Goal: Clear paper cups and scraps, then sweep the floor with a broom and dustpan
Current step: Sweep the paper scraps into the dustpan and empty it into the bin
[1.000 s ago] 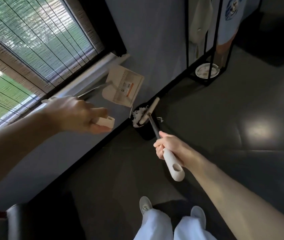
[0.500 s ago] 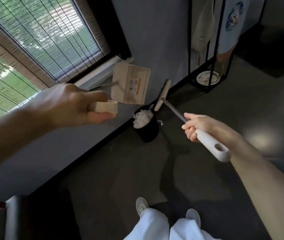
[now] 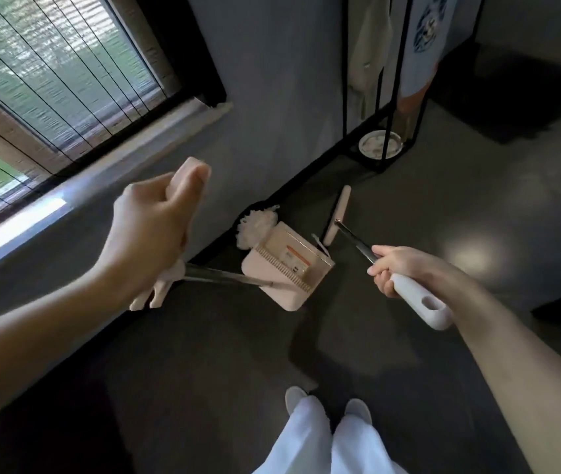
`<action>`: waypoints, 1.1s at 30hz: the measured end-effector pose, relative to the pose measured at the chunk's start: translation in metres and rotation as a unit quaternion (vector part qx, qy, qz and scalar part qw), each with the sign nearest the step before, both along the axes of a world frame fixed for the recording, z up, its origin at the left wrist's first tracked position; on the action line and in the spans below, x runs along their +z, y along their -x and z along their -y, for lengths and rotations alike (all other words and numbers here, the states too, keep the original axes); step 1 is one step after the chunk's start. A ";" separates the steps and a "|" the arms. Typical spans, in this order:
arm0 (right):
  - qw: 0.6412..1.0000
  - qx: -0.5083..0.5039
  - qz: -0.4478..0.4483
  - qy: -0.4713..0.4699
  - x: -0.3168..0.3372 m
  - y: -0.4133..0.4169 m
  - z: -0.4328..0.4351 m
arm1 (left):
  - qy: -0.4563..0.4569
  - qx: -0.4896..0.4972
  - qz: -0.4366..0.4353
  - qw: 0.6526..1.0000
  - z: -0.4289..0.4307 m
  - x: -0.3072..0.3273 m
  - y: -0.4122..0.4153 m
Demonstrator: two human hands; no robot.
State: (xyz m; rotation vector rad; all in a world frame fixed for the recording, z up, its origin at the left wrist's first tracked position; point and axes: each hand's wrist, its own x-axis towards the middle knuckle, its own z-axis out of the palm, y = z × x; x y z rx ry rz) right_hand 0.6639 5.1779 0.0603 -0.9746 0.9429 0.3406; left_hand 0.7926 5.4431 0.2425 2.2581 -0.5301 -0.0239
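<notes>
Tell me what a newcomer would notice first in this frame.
Two hands fill the middle: the left hand grips the handle of a tilted dustpan, and the right hand grips a broom whose head points toward the wall. Just beyond the dustpan, at the wall's foot, sits a heap of white scraps. A window with blinds fills the upper left.

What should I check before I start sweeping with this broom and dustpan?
1. Left hand grips the dustpan by its handle: ok.
2. Right hand grips the broom by its handle: ok.
3. Dustpan flat on the floor: cannot tell; it looks tilted beside the bin.
4. Broom head touching the floor: cannot tell.
5. White scraps inside the bin: ok.
6. Shoes apart from the broom head: ok.
</notes>
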 end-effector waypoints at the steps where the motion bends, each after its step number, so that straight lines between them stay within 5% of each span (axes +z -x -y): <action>1: 1.000 0.005 -0.009 -0.001 -0.007 -0.001 -0.001 | 0.008 0.009 -0.023 1.000 0.000 -0.012 -0.001; 8: 0.996 0.062 -0.058 -0.001 -0.035 -0.019 -0.010 | 0.055 0.064 -0.178 0.980 -0.003 -0.110 0.003; 18: 0.984 0.110 -0.140 0.002 -0.038 -0.057 -0.009 | 0.064 0.129 -0.273 0.951 0.006 -0.210 -0.036; 33: 0.959 0.225 -0.137 0.102 -0.050 -0.197 0.079 | -0.004 0.145 -0.295 0.944 0.044 -0.237 -0.153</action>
